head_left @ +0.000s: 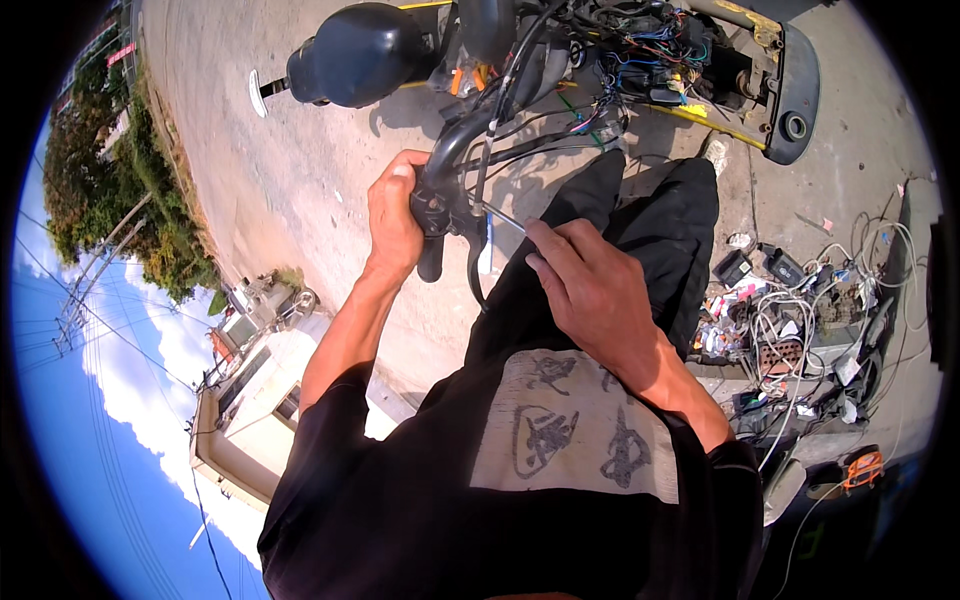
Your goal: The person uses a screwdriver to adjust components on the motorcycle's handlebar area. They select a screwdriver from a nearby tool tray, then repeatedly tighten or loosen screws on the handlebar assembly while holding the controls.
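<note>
My left hand (395,220) grips a black handlebar control housing (433,205), thumb on top, at the end of a bent black bar (458,145) with cables. In my right hand (590,285) is a thin metal tool (505,216), likely a screwdriver, its handle hidden by the fingers and its far end at that housing. A black lever (475,268) hangs below the housing. Behind stands a partly stripped scooter with a black seat (365,55) and exposed coloured wiring (650,55).
My legs (660,230) in black trousers lie beneath the handlebar. At right is a pile (790,340) of cables, electronic parts and scraps, with an orange object (862,466) below it. The scooter's yellow frame rail (715,125) runs across the top. Beyond are pavement (230,120), trees and a building.
</note>
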